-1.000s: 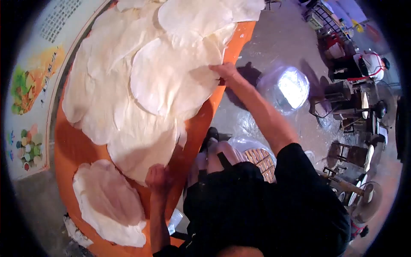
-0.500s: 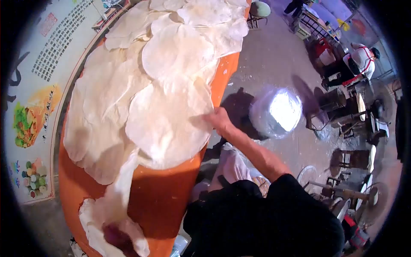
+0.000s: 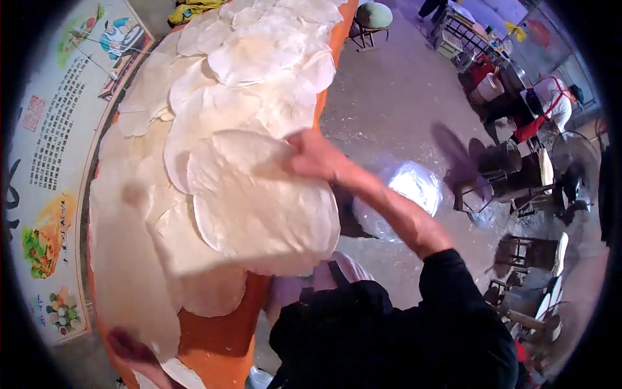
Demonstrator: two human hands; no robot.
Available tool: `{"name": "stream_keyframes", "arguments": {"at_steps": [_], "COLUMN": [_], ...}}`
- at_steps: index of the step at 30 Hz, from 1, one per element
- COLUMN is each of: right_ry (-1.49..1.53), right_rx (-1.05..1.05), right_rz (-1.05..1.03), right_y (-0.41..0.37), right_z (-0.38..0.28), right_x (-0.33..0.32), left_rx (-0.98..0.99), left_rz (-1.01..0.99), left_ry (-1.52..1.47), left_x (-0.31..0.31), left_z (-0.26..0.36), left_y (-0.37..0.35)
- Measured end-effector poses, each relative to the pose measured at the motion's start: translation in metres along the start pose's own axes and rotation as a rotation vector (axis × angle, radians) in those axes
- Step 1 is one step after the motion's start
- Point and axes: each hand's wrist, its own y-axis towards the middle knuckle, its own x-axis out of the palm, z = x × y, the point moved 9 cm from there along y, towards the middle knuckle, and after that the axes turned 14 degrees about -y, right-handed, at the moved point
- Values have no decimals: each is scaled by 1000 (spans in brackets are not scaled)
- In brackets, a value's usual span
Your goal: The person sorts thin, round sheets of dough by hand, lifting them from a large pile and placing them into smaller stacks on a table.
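Many thin pale round sheets [image 3: 227,110] overlap on a long orange table [image 3: 214,334]. My right hand [image 3: 314,155] is closed on the upper right edge of one round sheet [image 3: 265,201], which hangs lifted over the others and past the table's right edge. At the lower left, my left hand [image 3: 133,347] is dark and blurred; it lies at the bottom end of a long pale sheet [image 3: 129,259], and its fingers are too smeared to read.
A printed banner [image 3: 45,175] runs along the left. To the right, a plastic-wrapped bundle [image 3: 408,188] stands on the floor near a round stool [image 3: 374,16]. A person [image 3: 551,104] bends over at the far right, among stands and buckets.
My right hand has moved up and left, raising the round sheet off the pile. At the lower left, the long sheet is now spread wider, and my left hand has shifted left. The view has shifted too.
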Motion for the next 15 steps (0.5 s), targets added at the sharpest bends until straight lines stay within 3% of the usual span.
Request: {"name": "stream_keyframes", "arguments": {"at_steps": [1, 3, 7, 9, 10, 11, 12, 13, 14, 15], "right_ry": [-73, -179, -253, -552, -806, -869, -1334, -1753, -1059, -1958], "right_rx": [-40, -27, -196, -176, -284, -446, -754, -1101, -1122, -935], "right_rz": [-32, 11, -55, -112, -49, -43, 1, 206, -34, 183], "right_y": [15, 50, 98, 124, 158, 168, 204, 234, 301, 288], "right_z": [-8, -11, -18, -26, -18, -26, -8, 14, 43, 14], "right_x": [-25, -71, -154, -189, -208, -230, -238, -248, -308, -317], "left_rx": [18, 511, 428, 440, 439, 421, 403, 332, 261, 217], "left_rz": [4, -403, -458, -487, -503, -523, -542, -544, -544, -537], "left_ry": [-19, 560, 517, 556, 578, 604, 626, 539, 452, 416], "left_x": [27, 100, 181, 207, 219, 231, 243, 244, 238, 246], "left_z": [5, 29, 53, 56, 57, 58, 55, 41, 19, 11], "left_y": [-5, -14, -28, -29, -29, -25, -23, -14, 0, 5]}}
